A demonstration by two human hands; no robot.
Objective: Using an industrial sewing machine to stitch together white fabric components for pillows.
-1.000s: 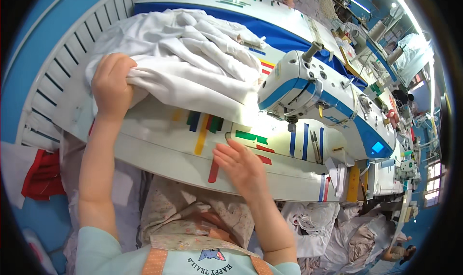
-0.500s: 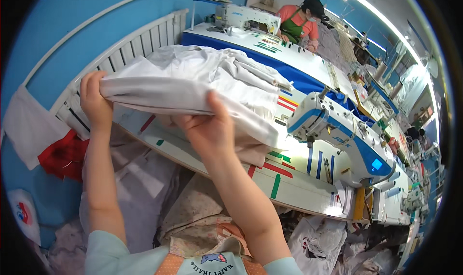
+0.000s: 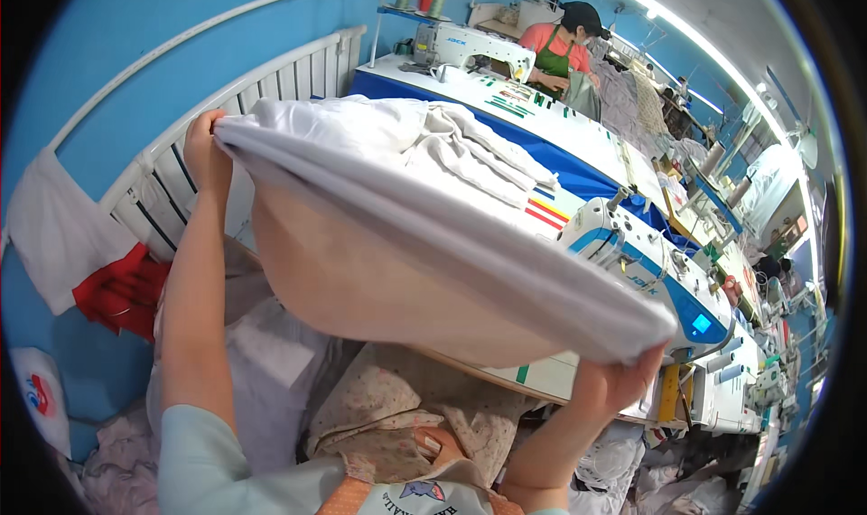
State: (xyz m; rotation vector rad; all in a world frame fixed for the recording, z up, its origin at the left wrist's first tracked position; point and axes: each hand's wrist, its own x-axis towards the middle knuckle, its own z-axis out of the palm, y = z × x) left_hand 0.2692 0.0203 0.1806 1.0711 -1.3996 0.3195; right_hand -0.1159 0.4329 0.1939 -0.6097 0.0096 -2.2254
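A piece of white fabric (image 3: 424,235) is stretched wide between my two hands, raised over the sewing table. My left hand (image 3: 208,154) grips its upper left end, fingers closed. At the lower right end my right hand (image 3: 619,380) is closed on the cloth, partly covered by it. The fabric hangs in a sagging fold and hides most of the tabletop. Behind it lies a heap of white cloth (image 3: 361,122). To its right stands a white and blue sewing machine (image 3: 650,271), its needle end hidden by the cloth.
A white rail (image 3: 271,77) runs along the blue wall. Across from me a person (image 3: 564,55) in a green apron holds grey cloth near another sewing machine (image 3: 474,50). White cloth (image 3: 63,226) and red cloth (image 3: 122,289) hang at left. Garments lie below the table.
My right hand has moved from the middle of the fabric to its right end, down and rightward. The fabric is now spread out wide. My left hand has risen slightly.
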